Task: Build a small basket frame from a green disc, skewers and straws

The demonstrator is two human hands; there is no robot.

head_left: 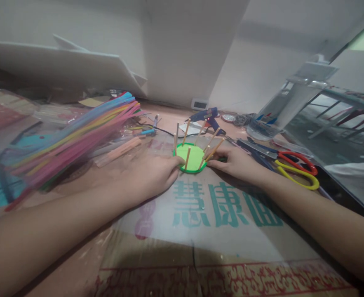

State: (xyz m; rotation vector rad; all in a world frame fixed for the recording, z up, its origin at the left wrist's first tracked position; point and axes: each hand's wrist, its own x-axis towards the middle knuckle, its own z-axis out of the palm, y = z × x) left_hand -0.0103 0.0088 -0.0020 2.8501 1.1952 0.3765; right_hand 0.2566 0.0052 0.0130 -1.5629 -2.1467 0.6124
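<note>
A light green round base [194, 157] sits in front of me, with several thin wooden sticks [188, 158] standing up around its edge, some leaning outward. A darker green pipe cleaner [194, 170] runs around its rim. At the left edge my left hand [160, 173] is closed, its thumb and fingers pinching the base. On the opposite side my right hand [231, 161] pinches the pipe cleaner close to the rim. A short green piece shows by the right fingers; how far it runs is hidden.
Colourful pipe cleaners [85, 140] lie bundled at left. Behind the base is a blue glue gun [205, 116] with a cord. Scissors with red and yellow handles [297, 167] lie at right, near a clear plastic container [280, 107]. Printed plastic sheet [182, 243] covers the table.
</note>
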